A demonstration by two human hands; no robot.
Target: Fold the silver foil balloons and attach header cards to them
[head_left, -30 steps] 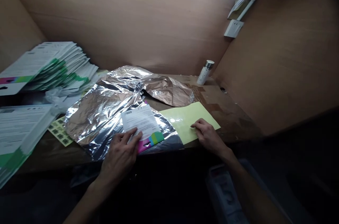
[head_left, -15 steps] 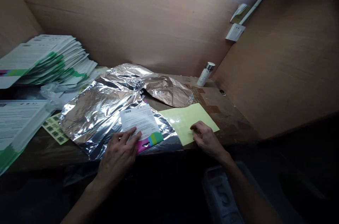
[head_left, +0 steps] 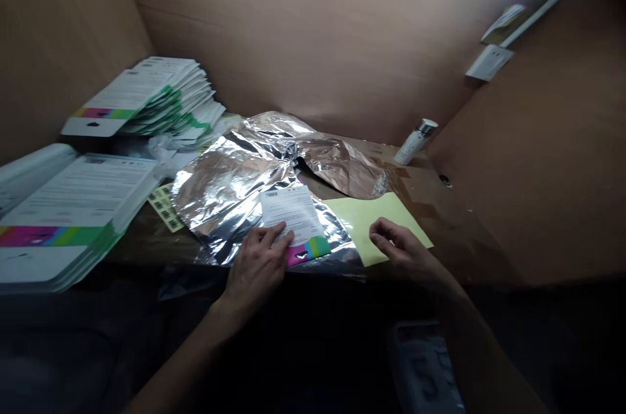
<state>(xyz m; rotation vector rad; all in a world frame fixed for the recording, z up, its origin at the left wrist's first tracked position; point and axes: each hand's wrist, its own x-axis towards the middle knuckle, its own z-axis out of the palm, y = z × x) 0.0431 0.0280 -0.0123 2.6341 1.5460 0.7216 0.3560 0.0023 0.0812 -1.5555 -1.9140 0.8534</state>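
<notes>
My left hand [head_left: 259,259] lies with fingers stretched over the lower left of a white printed packet [head_left: 289,208] with a pink, blue and green band. Under the packet spreads a crumpled silver foil sheet [head_left: 229,169]. My right hand [head_left: 398,243] is just over a pale yellow sheet [head_left: 364,218], its thumb and curled fingers drawn together. Whatever may be between those fingertips is too small or hidden to make out. At the foil's left edge sits a yellow sheet of barcode labels [head_left: 166,208].
A tall stack of printed packets [head_left: 137,85] stands at the back left, with a second pile [head_left: 92,189] in front. A white bottle [head_left: 415,142] stands near the back wall. Small dark keys [head_left: 445,180] lie at right. A lidded box [head_left: 425,368] is below the table edge.
The view has turned left, so everything appears further right and more of the front pile shows. My left hand stays on the packet; my right hand's fingers look more curled over the yellow sheet.
</notes>
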